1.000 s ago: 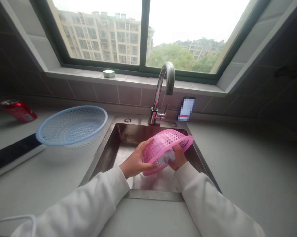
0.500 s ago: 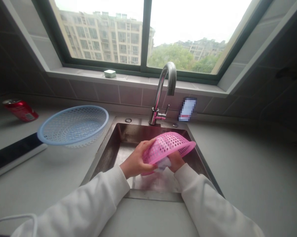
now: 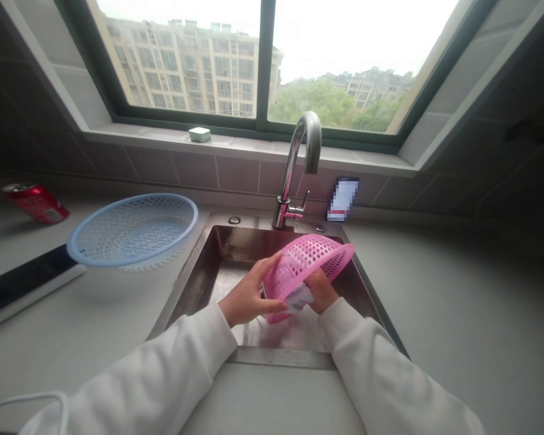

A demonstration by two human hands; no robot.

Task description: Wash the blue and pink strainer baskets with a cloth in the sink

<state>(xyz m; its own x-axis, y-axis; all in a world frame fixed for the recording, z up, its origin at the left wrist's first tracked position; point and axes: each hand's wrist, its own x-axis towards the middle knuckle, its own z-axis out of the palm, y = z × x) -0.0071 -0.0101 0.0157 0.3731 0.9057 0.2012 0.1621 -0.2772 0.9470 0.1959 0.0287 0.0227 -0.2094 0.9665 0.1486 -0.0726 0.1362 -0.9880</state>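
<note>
Over the steel sink basin, my left hand (image 3: 248,296) grips the rim of a pink perforated plastic basket (image 3: 305,257), which is tilted on its side. My right hand (image 3: 321,290) is under the basket's raised side, pressing a white cloth (image 3: 297,297) against the inside. The fingers of that hand and part of the cloth are hidden by the basket. Both white sleeves rest near the sink's front edge.
A stainless sink (image 3: 194,272) has a chrome faucet (image 3: 294,175) at the back. On the left counter are a pale blue perforated basket (image 3: 133,232), a red can (image 3: 36,204) lying down and a dark flat appliance (image 3: 22,281). A blurred object (image 3: 343,199) leans on the tiles.
The pink basket has rotated slightly in my hands, showing more of its perforated side. The white cloth has shifted a little along its surface.
</note>
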